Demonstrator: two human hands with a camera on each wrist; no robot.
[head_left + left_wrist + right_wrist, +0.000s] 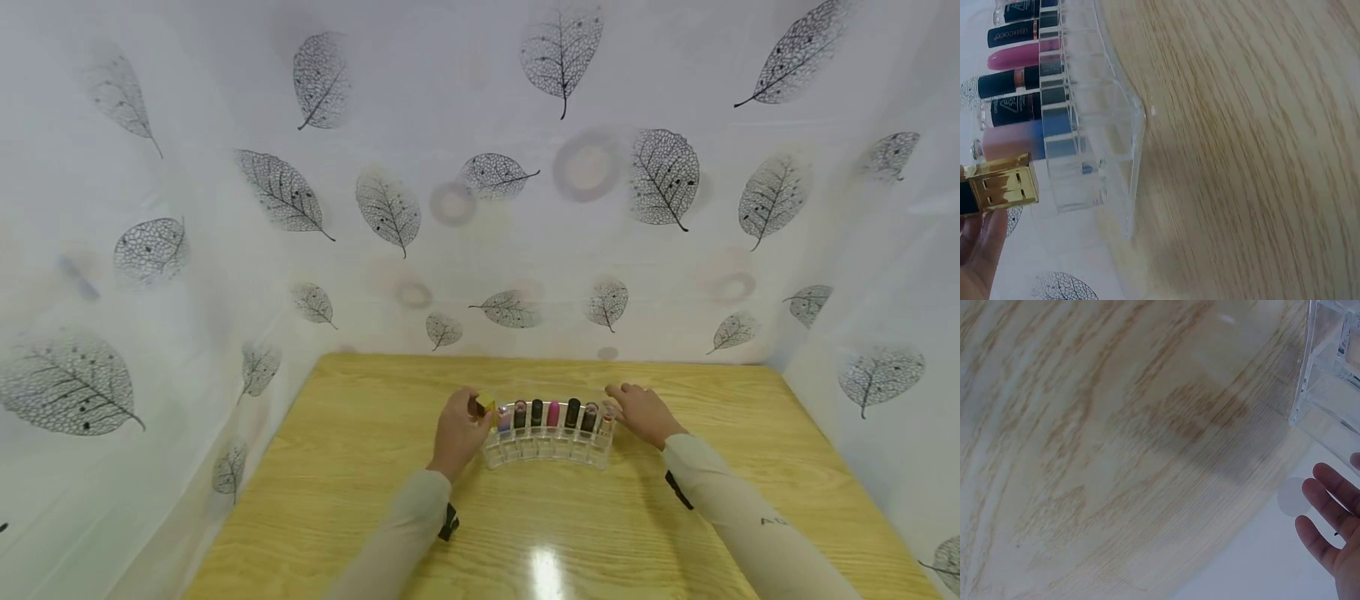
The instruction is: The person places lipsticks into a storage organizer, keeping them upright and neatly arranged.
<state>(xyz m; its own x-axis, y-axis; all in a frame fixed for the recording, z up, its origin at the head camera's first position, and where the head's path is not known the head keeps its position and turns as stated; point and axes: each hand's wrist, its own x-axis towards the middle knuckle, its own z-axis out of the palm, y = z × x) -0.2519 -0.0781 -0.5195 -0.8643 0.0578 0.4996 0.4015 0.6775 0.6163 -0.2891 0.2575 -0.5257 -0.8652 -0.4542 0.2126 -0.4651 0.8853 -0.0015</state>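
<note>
A clear, curved acrylic lipstick organizer (546, 451) rests on the table. My left hand (454, 437) pinches a lipstick with a gold, square-edged body and a black part (1007, 187); in the left wrist view it overlaps the left end of the upper row. Beside it stands a pink-to-blue lipstick (1013, 140). Farther along that row are a bright pink lipstick (553, 414) and several dark ones, one of them a black tube (573, 413). My right hand (645, 414) is at the organizer's right end, its fingers loosely extended and holding nothing.
The wood-grain table (360, 500) meets a white sheet printed with leaves (525, 250) at the back and along both sides. The lower front compartments (525, 450) of the organizer show no lipsticks. Dark straps sit at both wrists.
</note>
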